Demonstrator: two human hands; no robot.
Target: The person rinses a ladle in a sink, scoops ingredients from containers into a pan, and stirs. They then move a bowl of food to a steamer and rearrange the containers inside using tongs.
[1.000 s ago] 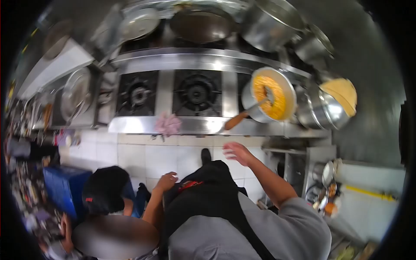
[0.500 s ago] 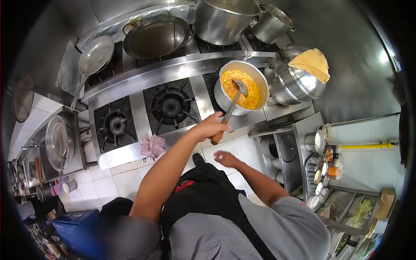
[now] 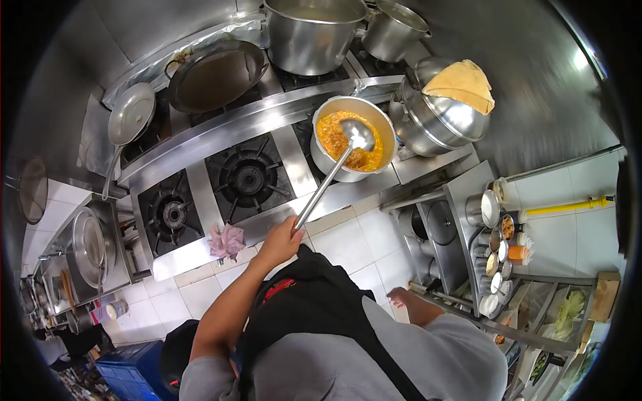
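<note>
A long metal ladle is in my left hand, its fingers wrapped round the handle near the lower end. The ladle's bowl rests in orange, chunky food inside a metal pot at the front right of the stove. Lower right, beside my body, my right hand hangs with its fingers loosely apart and nothing visible in them. A crumpled pink cloth lies on the stove's front edge, left of my left hand.
Behind the front burners stand a wok, a frying pan and large pots. A folded tan cloth covers part of a domed metal vessel. Ingredient containers line the right. Another person is far left.
My left hand has moved down and left, drawing the handle with it; the ladle's bowl sits higher and more face-up in the food. My right hand has moved right and down. The camera view has shifted.
</note>
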